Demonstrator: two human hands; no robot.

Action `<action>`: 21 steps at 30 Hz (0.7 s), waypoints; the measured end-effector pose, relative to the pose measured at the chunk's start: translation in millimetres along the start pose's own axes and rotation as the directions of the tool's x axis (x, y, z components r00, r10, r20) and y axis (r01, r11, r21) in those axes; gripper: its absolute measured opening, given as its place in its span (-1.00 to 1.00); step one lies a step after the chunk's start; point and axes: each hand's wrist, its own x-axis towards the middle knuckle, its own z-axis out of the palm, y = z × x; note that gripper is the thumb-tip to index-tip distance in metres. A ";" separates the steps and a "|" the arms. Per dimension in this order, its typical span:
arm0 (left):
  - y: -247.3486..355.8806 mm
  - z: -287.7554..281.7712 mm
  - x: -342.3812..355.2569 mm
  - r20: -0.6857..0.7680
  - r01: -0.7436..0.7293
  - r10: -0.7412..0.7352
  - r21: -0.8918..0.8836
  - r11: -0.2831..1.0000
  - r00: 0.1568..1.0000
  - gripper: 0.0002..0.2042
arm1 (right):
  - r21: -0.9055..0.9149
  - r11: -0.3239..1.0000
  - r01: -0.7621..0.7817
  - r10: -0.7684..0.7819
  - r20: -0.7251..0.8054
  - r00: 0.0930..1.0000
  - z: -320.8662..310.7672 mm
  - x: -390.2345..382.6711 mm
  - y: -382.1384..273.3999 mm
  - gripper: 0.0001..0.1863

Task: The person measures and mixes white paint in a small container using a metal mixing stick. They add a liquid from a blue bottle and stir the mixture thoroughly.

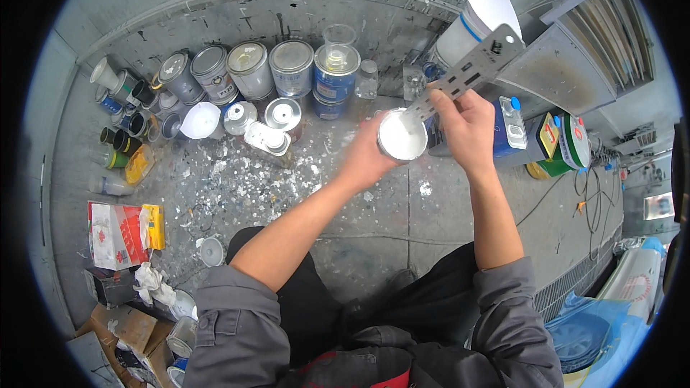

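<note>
My left hand [366, 156] is wrapped round the side of a cup of white paint [402, 136], holding it in front of me. In my right hand [463, 126] is a flat metal mixing ruler [476, 65] with slots cut through it. The ruler slants down to the left, and its lower end reaches into the white paint. How deep it goes is hidden by the paint. Behind the cup, a clear plastic cup [339, 42] stands on a blue paint can [336, 75], beside a clear bottle [367, 77].
Several grey paint cans [249, 68] line the wall. Nearer are metal solvent tins [269, 140] and a white cup [200, 121]. At right stand a blue jerrycan [509, 128], a green-and-white can [575, 142] and a hose [591, 201]. A cardboard box [133, 327] sits lower left. Paint spots cover the floor.
</note>
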 end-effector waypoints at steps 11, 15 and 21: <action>7.3 -3.1 -2.6 0.027 0.012 -0.010 -0.078 0.997 1.000 -0.20 | 0.116 0.993 0.022 -0.041 0.157 0.987 -3.1 -14.5 -24.4 -0.80; 7.5 -5.0 -1.6 0.032 0.033 -0.030 -0.097 0.995 0.999 -0.18 | 0.122 0.987 0.102 -0.122 0.173 0.977 -27.3 -11.6 -22.2 -0.80; 1.7 -2.8 1.0 0.021 0.033 -0.031 -0.125 0.992 0.999 -0.18 | 0.045 0.957 0.288 -0.286 0.321 0.903 -20.7 -13.4 -6.6 -0.83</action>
